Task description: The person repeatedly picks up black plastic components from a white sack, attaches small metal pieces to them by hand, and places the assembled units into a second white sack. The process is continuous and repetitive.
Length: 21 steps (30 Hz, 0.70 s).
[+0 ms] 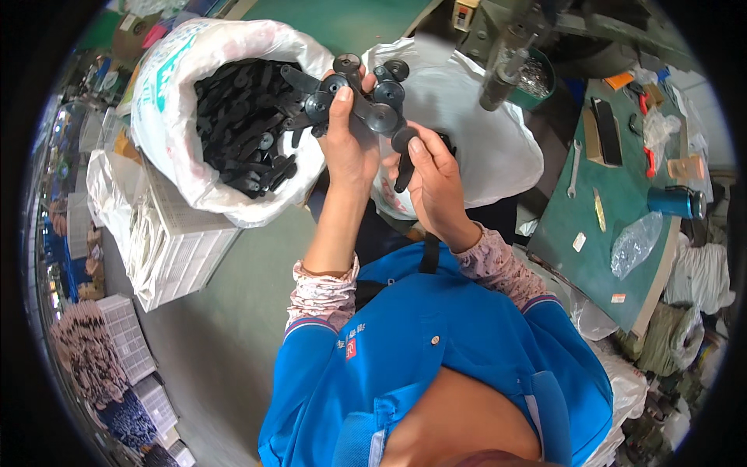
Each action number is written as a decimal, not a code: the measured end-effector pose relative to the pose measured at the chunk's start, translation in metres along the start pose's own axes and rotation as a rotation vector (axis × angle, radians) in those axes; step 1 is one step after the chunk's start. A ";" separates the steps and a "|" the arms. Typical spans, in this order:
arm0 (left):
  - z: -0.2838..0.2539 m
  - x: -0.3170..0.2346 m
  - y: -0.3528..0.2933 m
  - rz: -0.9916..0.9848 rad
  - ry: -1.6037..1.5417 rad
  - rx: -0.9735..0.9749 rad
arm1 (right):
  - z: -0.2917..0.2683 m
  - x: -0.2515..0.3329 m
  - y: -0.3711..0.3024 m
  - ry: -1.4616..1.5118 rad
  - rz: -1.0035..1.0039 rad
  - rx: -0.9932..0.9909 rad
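Note:
My left hand (pixel 348 144) is closed around a bunch of black plastic parts (pixel 381 118), each with a round disc end and a flat arm. They fan out above the thumb. Close beside it, my right hand (pixel 437 175) pinches a single black plastic part (pixel 404 140) between thumb and fingers, its arm pointing down. To the left stands a white woven sack (pixel 167 117) with a rolled rim, filled with many similar black parts (pixel 241 124). Behind my right hand a second white sack (pixel 490 148) gapes wide; a few dark pieces show in it, partly hidden by my fingers.
A machine with a metal spindle (pixel 506 78) stands at the upper right, near a green container of small metal bits (pixel 537 78). The green workbench (pixel 556 233) at right carries a wrench (pixel 574 167), a cutter knife (pixel 599 208) and a blue flask (pixel 675 202). White crates (pixel 183 265) stand at left.

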State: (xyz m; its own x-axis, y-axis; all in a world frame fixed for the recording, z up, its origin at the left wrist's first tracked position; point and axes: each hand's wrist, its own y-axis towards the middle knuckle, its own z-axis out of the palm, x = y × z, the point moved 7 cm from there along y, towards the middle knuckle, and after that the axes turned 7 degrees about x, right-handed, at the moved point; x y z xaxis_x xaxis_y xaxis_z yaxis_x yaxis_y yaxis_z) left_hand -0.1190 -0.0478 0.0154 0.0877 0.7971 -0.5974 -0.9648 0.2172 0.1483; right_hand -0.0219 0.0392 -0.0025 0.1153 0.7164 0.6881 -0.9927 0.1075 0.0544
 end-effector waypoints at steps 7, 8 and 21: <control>0.032 0.032 -0.016 -0.065 0.016 0.030 | -0.041 0.030 -0.008 -0.068 -0.086 -0.162; 0.036 0.035 -0.018 -0.070 0.005 0.017 | -0.044 0.030 -0.011 -0.076 -0.080 -0.176; 0.030 0.049 -0.019 -0.278 -0.236 0.160 | -0.087 0.163 -0.021 -0.891 -0.187 -0.182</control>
State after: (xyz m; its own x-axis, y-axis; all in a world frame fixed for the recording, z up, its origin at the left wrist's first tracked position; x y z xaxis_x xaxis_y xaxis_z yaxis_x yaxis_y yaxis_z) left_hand -0.0892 0.0036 0.0069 0.4127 0.7988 -0.4377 -0.8470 0.5133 0.1383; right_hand 0.0203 0.2140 0.0453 0.1287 -0.1091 0.9857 -0.9311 0.3286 0.1580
